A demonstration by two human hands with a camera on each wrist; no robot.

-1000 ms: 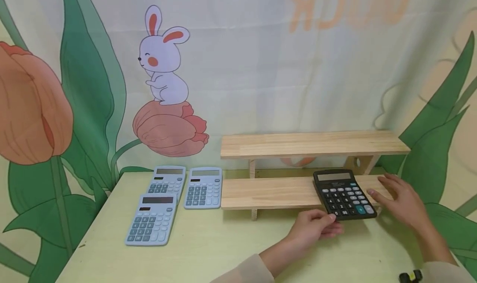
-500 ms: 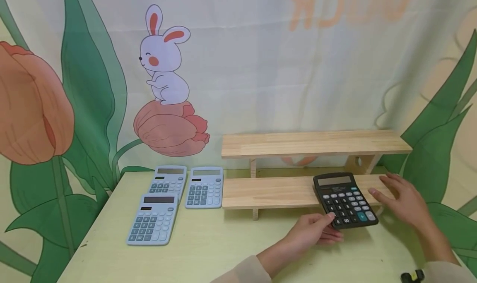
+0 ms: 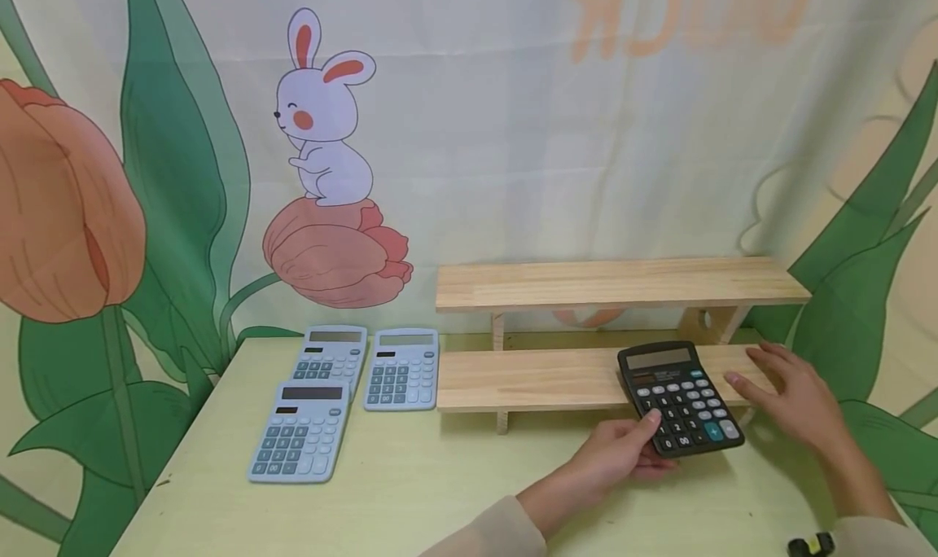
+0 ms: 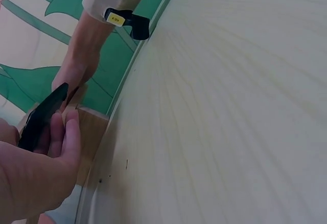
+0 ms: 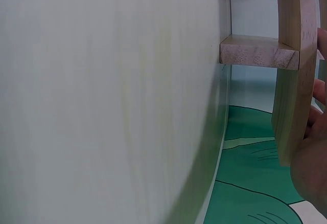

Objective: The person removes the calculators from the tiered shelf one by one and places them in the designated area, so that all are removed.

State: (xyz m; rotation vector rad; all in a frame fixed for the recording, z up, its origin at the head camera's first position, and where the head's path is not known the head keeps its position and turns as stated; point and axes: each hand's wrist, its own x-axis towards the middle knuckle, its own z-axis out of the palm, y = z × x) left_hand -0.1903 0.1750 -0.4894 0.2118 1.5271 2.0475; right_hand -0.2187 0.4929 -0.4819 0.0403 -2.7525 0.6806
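Observation:
A black calculator [image 3: 677, 394] with a teal plus key is tilted in front of the lower shelf [image 3: 528, 378] of a two-tier wooden stand, its upper part overlapping the board in the head view. My left hand [image 3: 615, 451] pinches its lower left side, thumb on the keys and fingers underneath. In the left wrist view the calculator [image 4: 43, 114] shows as a thin dark slab above the fingers. My right hand [image 3: 795, 394] rests at the lower shelf's right end, fingers relaxed. The right wrist view catches only part of this hand [image 5: 311, 175], alongside the board's end.
Left of the stand, several light blue calculators lie on the pale table [image 3: 410, 500]; the front one [image 3: 296, 431] overlaps one behind it [image 3: 330, 353], and another [image 3: 401, 370] sits by the shelf. The upper shelf [image 3: 615, 282] bears nothing. A printed curtain [image 3: 513, 150] hangs behind.
The black calculator has moved slightly toward the table's front, and the left thumb now lies farther up its side. My right hand has stayed at the shelf end.

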